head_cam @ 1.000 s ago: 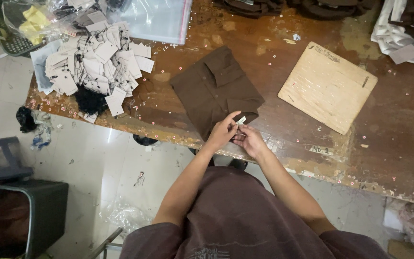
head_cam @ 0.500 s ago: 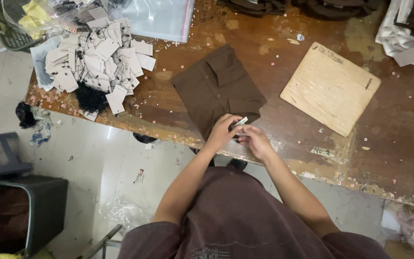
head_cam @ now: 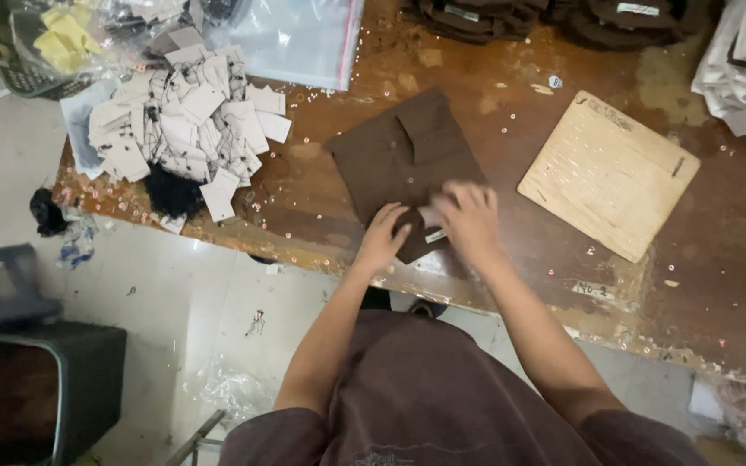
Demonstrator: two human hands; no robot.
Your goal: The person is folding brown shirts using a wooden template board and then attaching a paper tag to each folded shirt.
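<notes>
Both hands have moved up onto the folded brown cloth (head_cam: 407, 168) that lies on the brown surface (head_cam: 511, 112); the left hand (head_cam: 383, 237) pinches its near corner; the right hand (head_cam: 470, 220) presses flat, fingers spread, by a small white tag (head_cam: 434, 235); a moment ago they were together at the surface's edge; a wooden board (head_cam: 608, 174) lies nearby.

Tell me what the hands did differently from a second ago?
Both hands moved forward onto the folded brown garment: the left hand and right hand now press its near corner, by a small white tag. The wooden board and pile of paper tags stayed put.
</notes>
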